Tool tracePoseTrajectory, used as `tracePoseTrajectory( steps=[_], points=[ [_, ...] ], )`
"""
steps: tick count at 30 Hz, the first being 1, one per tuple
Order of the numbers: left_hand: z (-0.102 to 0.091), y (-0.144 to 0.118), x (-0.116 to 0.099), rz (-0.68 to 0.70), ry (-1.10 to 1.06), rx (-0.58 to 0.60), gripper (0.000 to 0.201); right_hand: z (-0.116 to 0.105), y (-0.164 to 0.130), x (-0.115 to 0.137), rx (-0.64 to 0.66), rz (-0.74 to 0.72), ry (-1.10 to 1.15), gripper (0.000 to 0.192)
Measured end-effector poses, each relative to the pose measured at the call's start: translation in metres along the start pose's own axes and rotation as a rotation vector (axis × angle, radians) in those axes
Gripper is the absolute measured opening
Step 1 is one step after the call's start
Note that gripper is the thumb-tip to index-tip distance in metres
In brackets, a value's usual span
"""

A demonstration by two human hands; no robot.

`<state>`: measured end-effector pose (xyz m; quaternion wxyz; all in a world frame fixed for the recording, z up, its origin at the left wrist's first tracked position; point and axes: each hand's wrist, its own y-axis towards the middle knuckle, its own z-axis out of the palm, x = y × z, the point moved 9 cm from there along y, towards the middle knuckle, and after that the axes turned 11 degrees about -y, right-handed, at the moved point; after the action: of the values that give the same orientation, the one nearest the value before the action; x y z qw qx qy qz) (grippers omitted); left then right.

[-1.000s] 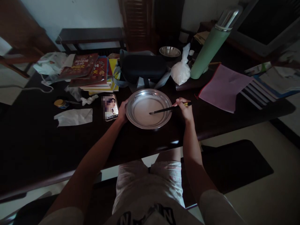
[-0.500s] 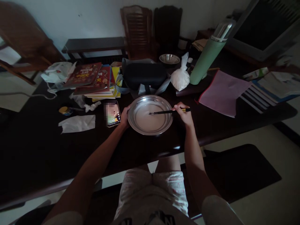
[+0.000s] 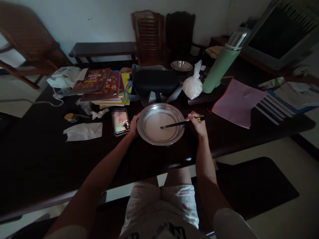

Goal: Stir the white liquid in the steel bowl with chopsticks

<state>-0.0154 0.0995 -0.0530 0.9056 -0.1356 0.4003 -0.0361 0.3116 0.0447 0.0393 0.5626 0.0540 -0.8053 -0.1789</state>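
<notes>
Where pale contents cover its floor, one round metal bowl (image 3: 160,143) is at the near side of the dark table (image 3: 154,162), directly before the person; whether its base touches the wood cannot be told. Left hand (image 3: 134,126): curled against the bowl's left rim, holding it. Right hand (image 3: 198,125): fingers closed round a slender dark brush (image 3: 175,124), which crosses the right rim, tip inside the bowl. Just left of the left hand: one lit phone (image 3: 122,123), face up. Farther left: one crumpled tissue (image 3: 99,114), one flat white sheet (image 3: 84,132), one small jar with a yellowish lid (image 3: 71,117). Behind the bowl: one black case (image 3: 156,81); to its left, stacked books (image 3: 96,83); to its right, one knotted bag of white material (image 3: 192,87), beside a tall green flask (image 3: 221,66). Far right: one pink zip pouch (image 3: 238,104).
</notes>
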Motion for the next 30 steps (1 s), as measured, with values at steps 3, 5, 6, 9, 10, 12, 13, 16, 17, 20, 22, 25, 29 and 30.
tracePoseTrajectory(
  steps=[3, 5, 6, 9, 10, 12, 13, 16, 17, 20, 22, 25, 29, 30],
  points=[
    [0.001, 0.0, 0.0, 0.0, 0.001, 0.007, 0.026, 0.006, 0.0, 0.002, 0.045, -0.022, -0.013, 0.05],
    [0.003, 0.0, -0.001, 0.004, 0.006, 0.031, 0.028, 0.006, 0.0, 0.003, 0.046, -0.035, -0.025, 0.05],
    [0.004, 0.0, -0.001, 0.005, 0.008, 0.041, 0.029, 0.005, 0.0, 0.003, 0.036, -0.038, -0.029, 0.05],
    [0.005, -0.001, -0.001, -0.003, 0.011, 0.054, 0.029, 0.001, 0.001, 0.003, 0.005, -0.037, -0.031, 0.049],
    [0.005, -0.001, -0.001, -0.005, 0.012, 0.052, 0.029, 0.0, 0.001, 0.002, 0.003, -0.033, -0.025, 0.048],
    [0.004, -0.001, -0.001, -0.008, 0.014, 0.04, 0.027, 0.002, 0.0, 0.001, 0.021, -0.024, -0.01, 0.048],
    [0.004, -0.002, -0.002, -0.008, 0.014, 0.035, 0.027, 0.004, 0.0, 0.001, 0.033, -0.023, -0.002, 0.048],
    [0.006, -0.003, -0.003, -0.015, 0.007, 0.03, 0.026, 0.008, 0.001, 0.002, 0.059, -0.044, 0.004, 0.047],
    [0.006, -0.004, -0.002, -0.025, 0.005, 0.028, 0.027, 0.008, 0.001, 0.002, 0.056, -0.054, -0.002, 0.047],
    [0.007, -0.005, -0.001, -0.055, -0.002, 0.012, 0.029, 0.002, 0.001, 0.001, 0.014, -0.055, -0.031, 0.047],
    [0.006, -0.006, -0.001, -0.065, -0.003, 0.0, 0.031, -0.002, 0.001, -0.002, -0.023, -0.029, -0.022, 0.048],
    [0.004, -0.007, 0.0, -0.08, 0.014, -0.02, 0.034, -0.001, 0.0, -0.006, -0.002, 0.007, 0.021, 0.049],
    [0.005, -0.007, -0.001, -0.067, 0.041, 0.005, 0.034, 0.003, 0.001, -0.003, 0.02, -0.027, -0.031, 0.049],
    [0.005, -0.007, -0.001, -0.057, 0.047, 0.023, 0.034, 0.0, 0.0, -0.003, -0.009, -0.032, -0.052, 0.049]
  ],
)
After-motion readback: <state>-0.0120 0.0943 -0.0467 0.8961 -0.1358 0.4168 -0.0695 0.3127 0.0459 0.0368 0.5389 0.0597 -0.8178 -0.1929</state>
